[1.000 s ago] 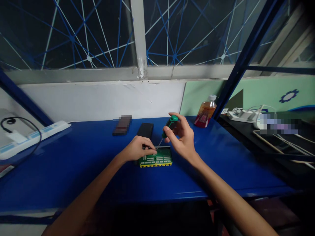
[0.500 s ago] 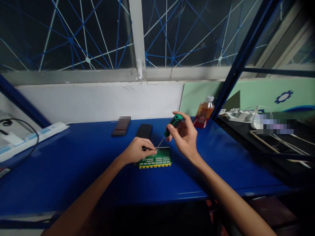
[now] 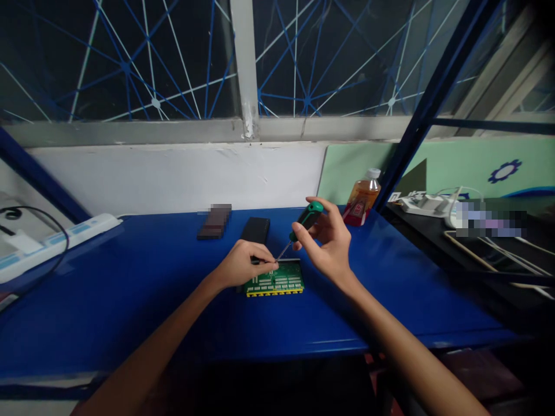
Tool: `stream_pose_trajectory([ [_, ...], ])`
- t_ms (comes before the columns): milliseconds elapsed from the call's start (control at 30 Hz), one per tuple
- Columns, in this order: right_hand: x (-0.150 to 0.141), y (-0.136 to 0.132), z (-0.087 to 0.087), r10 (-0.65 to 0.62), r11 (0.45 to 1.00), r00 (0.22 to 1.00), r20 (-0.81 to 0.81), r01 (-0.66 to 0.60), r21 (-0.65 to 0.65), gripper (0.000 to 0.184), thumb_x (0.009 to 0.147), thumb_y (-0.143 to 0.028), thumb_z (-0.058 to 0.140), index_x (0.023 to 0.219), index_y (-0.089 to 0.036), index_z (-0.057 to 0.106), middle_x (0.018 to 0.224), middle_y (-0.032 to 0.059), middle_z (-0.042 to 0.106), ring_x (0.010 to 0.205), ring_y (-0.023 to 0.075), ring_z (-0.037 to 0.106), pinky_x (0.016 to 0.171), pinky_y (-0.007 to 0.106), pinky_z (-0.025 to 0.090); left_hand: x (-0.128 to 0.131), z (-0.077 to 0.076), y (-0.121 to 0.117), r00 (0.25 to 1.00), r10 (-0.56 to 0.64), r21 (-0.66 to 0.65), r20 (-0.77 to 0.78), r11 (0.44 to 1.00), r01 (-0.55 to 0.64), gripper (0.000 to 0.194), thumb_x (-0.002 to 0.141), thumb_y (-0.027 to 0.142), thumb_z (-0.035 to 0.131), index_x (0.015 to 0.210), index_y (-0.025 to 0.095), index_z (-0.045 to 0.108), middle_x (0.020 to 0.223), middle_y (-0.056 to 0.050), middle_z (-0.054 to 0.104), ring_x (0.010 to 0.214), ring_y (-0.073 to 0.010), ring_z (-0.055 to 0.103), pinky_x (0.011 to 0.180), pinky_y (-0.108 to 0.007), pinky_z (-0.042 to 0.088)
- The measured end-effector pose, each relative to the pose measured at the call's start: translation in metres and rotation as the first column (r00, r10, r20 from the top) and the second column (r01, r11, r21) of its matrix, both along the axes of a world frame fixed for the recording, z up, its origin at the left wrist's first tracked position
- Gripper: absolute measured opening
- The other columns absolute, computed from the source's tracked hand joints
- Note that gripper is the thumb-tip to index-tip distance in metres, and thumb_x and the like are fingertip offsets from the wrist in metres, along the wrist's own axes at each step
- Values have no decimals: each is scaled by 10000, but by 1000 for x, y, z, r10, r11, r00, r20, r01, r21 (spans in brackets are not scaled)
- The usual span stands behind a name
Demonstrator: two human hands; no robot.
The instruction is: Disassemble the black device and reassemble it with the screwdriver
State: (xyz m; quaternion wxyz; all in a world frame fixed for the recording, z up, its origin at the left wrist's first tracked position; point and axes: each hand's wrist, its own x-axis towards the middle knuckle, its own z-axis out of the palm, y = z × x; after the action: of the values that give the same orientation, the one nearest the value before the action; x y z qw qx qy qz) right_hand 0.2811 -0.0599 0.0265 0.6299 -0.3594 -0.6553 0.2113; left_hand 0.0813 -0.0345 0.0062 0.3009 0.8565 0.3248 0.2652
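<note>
A green circuit board (image 3: 281, 276) with a yellow strip of connectors along its near edge lies on the blue table. My right hand (image 3: 327, 237) is closed around the green and black handle of a screwdriver (image 3: 309, 218), held at a slant. The thin shaft points down and left to the board's far part. Fingers of my left hand (image 3: 243, 263) are pinched together by the screwdriver's tip, over the board's far left. Whatever lies between those fingertips is too small and covered to make out.
Behind the board lies a black flat box (image 3: 255, 230), with a dark, blurred-out flat object (image 3: 214, 222) to its left. A drink bottle (image 3: 362, 197) stands at the back right. On the left lies a white power strip (image 3: 65, 242) with a black cable. Blue posts frame the table.
The view has shifted slightly. Both hands and the screwdriver keep nearly the same pose over the circuit board.
</note>
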Motion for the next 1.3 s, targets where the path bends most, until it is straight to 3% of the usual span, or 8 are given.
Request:
stream_pose_trajectory([
  [100,-1,1,-2,2,1000,1000,20,-1,-13,479,858,-336,619,1278,-266,400,754,-34,549,499,123,599,470,286,527,-3,4,2,998,-8,0,-59,1000,8,242,791,369,701,911,166,752,857,-49,697,729,-149,618,669,-259,465],
  [200,-1,1,-2,24,1000,999,46,-23,-20,462,855,-332,622,1262,-269,414,760,-36,550,484,110,576,453,279,518,-11,9,3,985,-41,77,-165,996,54,402,739,445,735,1060,202,726,1010,-70,672,910,-209,600,805,-319,453],
  [333,-1,1,-1,23,999,999,49,-22,-24,439,848,-326,628,1241,-271,441,756,-37,544,475,102,555,437,273,504,-21,11,1,940,8,210,-340,975,67,503,707,579,717,1115,286,703,1210,-66,591,1116,-293,511,1025,-469,294],
  [467,1,3,-3,52,997,999,12,-52,-59,432,837,-326,641,1221,-265,453,745,-43,546,455,99,562,406,259,479,-22,9,-2,893,-34,198,-449,971,137,656,646,673,716,1186,305,663,1333,-73,502,1210,-330,440,1043,-486,261],
  [700,0,4,-10,80,993,996,28,-77,-93,435,821,-346,652,1204,-264,466,699,-60,531,427,88,534,386,241,456,-16,3,-2,881,-24,265,-472,950,168,631,682,670,692,1173,274,670,1318,-93,512,1185,-322,459,989,-441,303],
  [900,-4,1,-9,107,992,993,52,-103,-76,435,829,-327,638,1218,-248,458,708,-61,529,423,83,538,385,237,458,-15,0,-1,892,-18,305,-451,937,173,567,679,614,724,1112,249,694,1185,-74,585,1105,-293,503,947,-395,326],
  [1300,-9,-8,-8,91,996,981,172,-94,7,491,809,-270,650,1261,-226,464,733,-47,572,463,88,557,447,243,506,-15,-3,1,906,-36,295,-422,939,175,560,680,610,730,1126,276,681,1177,-59,583,1103,-292,501,941,-414,338],
])
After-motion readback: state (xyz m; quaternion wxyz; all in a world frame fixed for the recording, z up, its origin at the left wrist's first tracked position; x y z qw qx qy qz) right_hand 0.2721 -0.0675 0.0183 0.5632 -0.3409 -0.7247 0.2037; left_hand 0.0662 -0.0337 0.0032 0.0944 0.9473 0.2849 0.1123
